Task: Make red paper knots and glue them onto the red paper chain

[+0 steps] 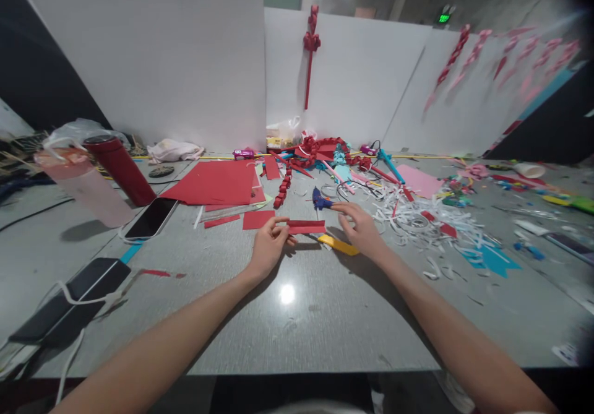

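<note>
In the head view, my left hand (pixel 269 244) pinches the left end of a folded red paper strip (pixel 306 226) between thumb and fingers, just over the table. My right hand (pixel 362 228) is to the right of the strip, with its fingers on the handle of a small blue glue gun (pixel 320 199). The gun's nozzle points down towards the strip. Beneath the strip's right end lies a yellow ridged tool (pixel 338 245), whose exact kind I cannot make out. A flat red paper piece (pixel 258 219) rests beyond my left hand.
Red paper sheets (pixel 213 182), a phone (pixel 152 218), a red flask (pixel 120 169) and a pink bottle (pixel 83 182) stand left. White paper shreds (pixel 417 219) spread right. A red paper chain (pixel 283 188) lies behind; a red paper decoration (pixel 310 49) hangs on the white partition (pixel 371 73).
</note>
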`<act>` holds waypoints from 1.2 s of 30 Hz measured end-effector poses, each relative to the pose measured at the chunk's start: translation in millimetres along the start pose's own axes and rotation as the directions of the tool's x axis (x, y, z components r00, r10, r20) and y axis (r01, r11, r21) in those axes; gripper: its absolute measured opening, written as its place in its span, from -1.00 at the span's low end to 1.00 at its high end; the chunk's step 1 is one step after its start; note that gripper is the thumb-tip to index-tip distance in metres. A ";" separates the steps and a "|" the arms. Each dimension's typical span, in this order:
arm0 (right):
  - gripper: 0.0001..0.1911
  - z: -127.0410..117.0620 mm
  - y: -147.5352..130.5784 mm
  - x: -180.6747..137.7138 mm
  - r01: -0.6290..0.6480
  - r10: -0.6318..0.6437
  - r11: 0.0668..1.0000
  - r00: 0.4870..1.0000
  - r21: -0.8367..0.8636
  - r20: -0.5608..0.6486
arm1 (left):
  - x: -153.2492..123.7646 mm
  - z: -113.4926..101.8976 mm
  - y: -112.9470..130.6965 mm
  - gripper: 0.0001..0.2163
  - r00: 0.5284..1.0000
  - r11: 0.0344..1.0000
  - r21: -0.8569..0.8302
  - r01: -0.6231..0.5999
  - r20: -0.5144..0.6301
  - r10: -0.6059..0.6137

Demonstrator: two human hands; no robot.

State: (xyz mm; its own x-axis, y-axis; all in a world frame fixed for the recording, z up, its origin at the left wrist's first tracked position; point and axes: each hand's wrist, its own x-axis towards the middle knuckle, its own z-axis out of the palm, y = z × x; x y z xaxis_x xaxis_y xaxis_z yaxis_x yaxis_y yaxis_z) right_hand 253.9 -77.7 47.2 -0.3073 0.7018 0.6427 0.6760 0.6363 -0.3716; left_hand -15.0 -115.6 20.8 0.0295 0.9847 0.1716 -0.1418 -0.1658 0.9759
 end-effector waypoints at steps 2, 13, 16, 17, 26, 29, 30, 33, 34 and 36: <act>-0.72 6.8 -15.3 -1.8 0.021 -0.026 0.996 0.997 0.087 0.066 | -1.0 0.1 -0.7 -0.63 0.999 0.999 0.011 -0.032 0.031 0.032; -0.78 7.8 -29.9 -7.8 -0.011 0.001 0.991 0.997 0.136 0.076 | -1.5 1.6 -0.5 -0.61 0.999 0.999 -0.033 -0.023 0.044 0.025; -0.79 9.7 -29.0 -9.6 0.025 -0.033 0.988 0.998 0.150 0.049 | -1.6 1.9 2.0 -0.61 0.999 0.999 -0.039 -0.017 0.031 0.018; -0.80 10.5 -28.7 -10.2 0.045 -0.051 0.987 0.998 0.156 0.036 | -1.8 1.9 2.8 -0.61 0.999 0.999 -0.038 -0.016 0.028 0.017; -0.81 11.7 -30.8 -11.2 0.144 -0.133 0.976 0.988 0.165 -0.080 | -2.8 2.7 8.9 -0.63 0.998 0.997 -0.081 0.010 0.066 -0.005; -0.80 10.4 -32.2 -11.3 0.155 -0.139 0.971 0.986 0.181 -0.095 | -2.8 3.3 11.3 -0.65 0.996 0.993 -0.117 0.026 0.087 -0.016; -0.80 9.9 -33.0 -11.1 0.162 -0.145 0.969 0.984 0.186 -0.101 | -2.8 3.5 12.0 -0.65 0.996 0.991 -0.130 0.033 0.090 -0.022; -0.84 7.6 -36.5 -9.9 0.180 -0.158 0.963 0.980 0.200 -0.122 | -3.1 3.6 13.0 -0.65 0.993 0.986 -0.160 0.043 0.114 -0.024; -0.85 6.8 -37.8 -9.5 0.171 -0.147 0.963 0.981 0.207 -0.124 | -3.3 3.6 13.1 -0.64 0.992 0.985 -0.168 0.042 0.128 -0.020; -0.88 5.6 -40.0 -8.8 0.119 -0.093 0.967 0.988 0.225 -0.122 | -3.8 3.5 12.6 -0.64 0.987 0.985 -0.166 0.041 0.157 -0.015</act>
State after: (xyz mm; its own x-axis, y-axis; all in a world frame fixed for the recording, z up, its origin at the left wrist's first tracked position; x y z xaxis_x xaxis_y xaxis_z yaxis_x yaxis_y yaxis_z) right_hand 225.8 -107.6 52.7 -0.2850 0.5952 0.7513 0.4662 0.7709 -0.4339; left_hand -13.4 -121.6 33.0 0.1867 0.9665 0.1761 -0.3029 -0.1139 0.9462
